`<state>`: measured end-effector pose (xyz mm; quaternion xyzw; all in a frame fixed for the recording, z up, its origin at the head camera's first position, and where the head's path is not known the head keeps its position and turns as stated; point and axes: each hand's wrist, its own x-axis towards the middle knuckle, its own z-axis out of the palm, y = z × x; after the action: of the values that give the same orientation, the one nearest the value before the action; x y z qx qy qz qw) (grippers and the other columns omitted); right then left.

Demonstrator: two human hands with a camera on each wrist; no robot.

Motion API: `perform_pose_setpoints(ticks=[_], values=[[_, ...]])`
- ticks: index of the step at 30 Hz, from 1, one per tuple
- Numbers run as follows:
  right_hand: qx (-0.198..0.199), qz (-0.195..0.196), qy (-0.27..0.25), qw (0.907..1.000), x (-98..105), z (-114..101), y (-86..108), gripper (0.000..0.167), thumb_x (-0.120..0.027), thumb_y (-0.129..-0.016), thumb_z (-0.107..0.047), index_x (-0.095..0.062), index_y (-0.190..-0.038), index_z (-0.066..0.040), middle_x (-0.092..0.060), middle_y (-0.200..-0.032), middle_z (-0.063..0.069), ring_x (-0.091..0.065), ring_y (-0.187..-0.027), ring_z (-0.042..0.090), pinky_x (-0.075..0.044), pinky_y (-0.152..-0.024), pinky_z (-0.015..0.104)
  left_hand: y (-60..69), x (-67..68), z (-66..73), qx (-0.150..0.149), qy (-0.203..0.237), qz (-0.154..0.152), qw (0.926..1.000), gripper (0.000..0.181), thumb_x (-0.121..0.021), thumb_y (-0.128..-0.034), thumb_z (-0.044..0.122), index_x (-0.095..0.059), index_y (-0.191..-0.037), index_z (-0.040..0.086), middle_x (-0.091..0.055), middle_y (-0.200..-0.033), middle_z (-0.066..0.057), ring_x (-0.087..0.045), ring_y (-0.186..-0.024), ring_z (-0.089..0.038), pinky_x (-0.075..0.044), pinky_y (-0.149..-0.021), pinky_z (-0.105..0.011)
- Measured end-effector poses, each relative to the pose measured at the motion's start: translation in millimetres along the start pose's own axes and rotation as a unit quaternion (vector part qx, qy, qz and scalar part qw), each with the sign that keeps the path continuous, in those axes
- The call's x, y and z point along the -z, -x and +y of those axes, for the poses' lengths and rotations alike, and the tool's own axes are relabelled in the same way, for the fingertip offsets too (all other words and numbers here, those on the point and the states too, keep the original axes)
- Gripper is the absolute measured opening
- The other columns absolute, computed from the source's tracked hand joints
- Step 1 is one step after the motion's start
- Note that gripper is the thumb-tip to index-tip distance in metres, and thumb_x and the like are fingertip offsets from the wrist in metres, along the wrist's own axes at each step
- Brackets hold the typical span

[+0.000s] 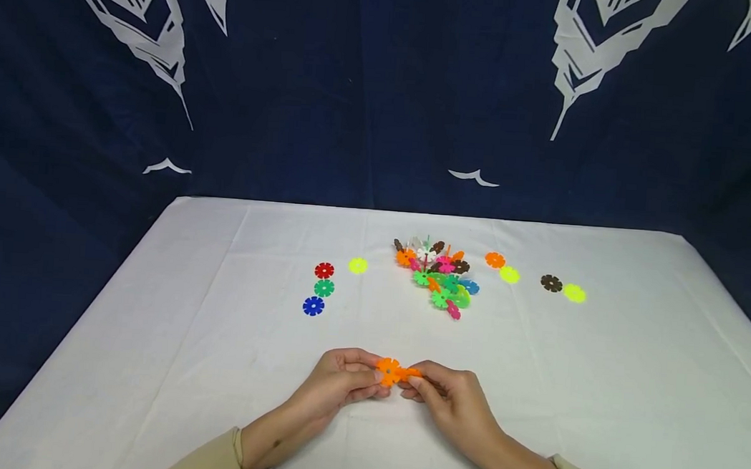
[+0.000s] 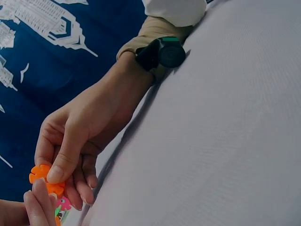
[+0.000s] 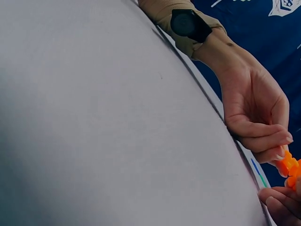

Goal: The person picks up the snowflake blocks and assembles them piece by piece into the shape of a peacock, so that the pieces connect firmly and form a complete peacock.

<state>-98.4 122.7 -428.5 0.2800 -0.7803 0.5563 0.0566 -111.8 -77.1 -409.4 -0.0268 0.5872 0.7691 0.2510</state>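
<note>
Near the table's front, my left hand [image 1: 343, 382] pinches an orange snowflake disc [image 1: 389, 371] between thumb and fingers, its flat face toward the head view. Beside it, my right hand [image 1: 458, 403] pinches a second orange snowflake disc [image 1: 411, 372], seen nearly edge-on. The two discs meet at their notched rims; fingers hide part of both, so how deep they join I cannot tell. In the left wrist view the right hand [image 2: 84, 127] grips orange plastic. The left hand [image 3: 256, 103] shows in the right wrist view, with orange discs [image 3: 292, 169] at its fingertips.
A pile of mixed-colour snowflake discs [image 1: 444, 280], some joined, lies beyond the hands. Left of it are red [image 1: 324, 270], green [image 1: 324, 288], blue [image 1: 314, 306] and yellow [image 1: 358, 266] discs. Orange, yellow and brown discs [image 1: 551, 283] lie right, on a white tablecloth [image 1: 212, 368].
</note>
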Motion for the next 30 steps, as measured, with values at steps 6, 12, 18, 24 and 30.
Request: perform_pose_setpoints(ticks=[6,12,18,24,30], values=[[0.007,0.011,0.022,0.9997,-2,0,-3.5,0.013,-0.063,-0.085,0.008,-0.068,-0.091,-0.003,-0.069,-0.081,0.002,-0.067,-0.071,0.01,-0.055,-0.065,0.024,0.2,-1.7,0.7,-0.008,0.016,0.013,0.9998,0.022,-0.057,-0.0848,-0.009,-0.055,-0.106,-0.013,-0.066,-0.092,-0.019,-0.068,-0.073,-0.022,-0.054,-0.069,-0.022],[0.0,0.012,0.005,0.9999,-2,0,-4.6,0.012,-0.062,-0.086,0.006,-0.068,-0.091,-0.002,-0.069,-0.08,0.002,-0.067,-0.071,0.012,-0.055,-0.065,0.025,-0.4,-2.2,0.5,-0.012,0.017,0.014,0.9997,0.022,-0.057,-0.0856,-0.008,-0.055,-0.107,-0.013,-0.066,-0.09,-0.017,-0.067,-0.072,-0.021,-0.054,-0.069,-0.022],[-0.074,0.021,-0.095,0.9925,1,0,-4.0,0.011,-0.058,-0.092,-0.004,-0.065,-0.095,0.004,-0.069,-0.082,0.008,-0.068,-0.074,0.021,-0.056,-0.066,0.033,-3.4,0.3,4.1,0.003,0.014,-0.013,0.9998,0.025,-0.06,-0.0889,-0.001,-0.055,-0.111,-0.012,-0.067,-0.09,-0.018,-0.068,-0.077,-0.021,-0.053,-0.071,-0.021],[-0.103,0.036,-0.154,0.982,8,2,-7.3,0.015,-0.057,-0.092,-0.001,-0.061,-0.095,0.013,-0.067,-0.083,0.021,-0.067,-0.073,0.022,-0.056,-0.065,0.035,-15.0,35.8,29.6,-0.053,-0.065,-0.013,0.9964,0.033,-0.062,-0.0898,0.005,-0.055,-0.119,-0.01,-0.067,-0.097,-0.018,-0.067,-0.085,-0.021,-0.052,-0.079,-0.027],[-0.153,0.026,-0.195,0.9685,12,3,-9.9,0.019,-0.057,-0.092,-0.003,-0.058,-0.097,0.016,-0.065,-0.083,0.024,-0.066,-0.072,0.02,-0.056,-0.067,0.032,-31.2,88.1,56.0,-0.147,-0.282,0.15,0.9361,0.032,-0.07,-0.0824,0.005,-0.062,-0.111,-0.006,-0.062,-0.087,-0.009,-0.061,-0.069,-0.015,-0.052,-0.064,-0.022]])
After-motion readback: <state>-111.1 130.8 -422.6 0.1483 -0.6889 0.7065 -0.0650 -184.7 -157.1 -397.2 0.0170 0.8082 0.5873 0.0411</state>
